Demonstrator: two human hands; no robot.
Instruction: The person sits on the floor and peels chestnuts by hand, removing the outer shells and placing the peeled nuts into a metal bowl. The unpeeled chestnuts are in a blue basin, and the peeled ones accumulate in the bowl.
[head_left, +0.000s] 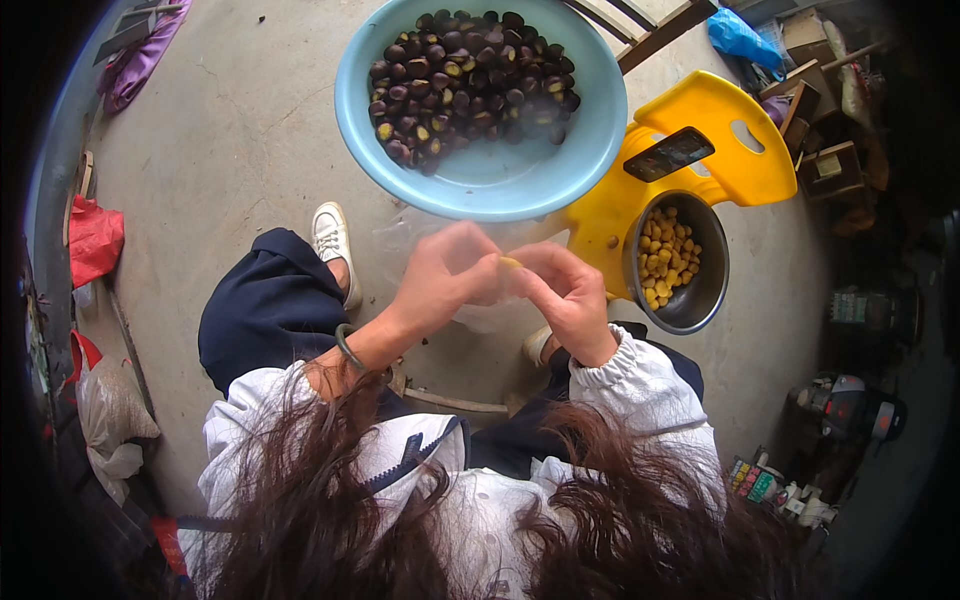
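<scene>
A small yellow chestnut kernel (511, 262) is pinched between the fingertips of both hands, partly hidden by them. My left hand (448, 268) grips it from the left, a bangle on the wrist. My right hand (568, 289) meets it from the right with thumb and index finger. Just beyond the hands stands a light blue plastic basin (480, 196) holding many dark chestnuts (457, 82), some with yellow flesh showing. Below the hands lies a clear plastic bag (487, 311). Yellow peeled chestnuts (664, 255) lie in a steel bowl (690, 306) on the right.
The bowl sits on a yellow plastic chair (712, 112), where a smartphone (669, 154) also rests. Along the right side are wooden boxes (831, 171), a blue bag (742, 37) and a machine (855, 409). A red bag (96, 240) and a filled sack (116, 409) line the left.
</scene>
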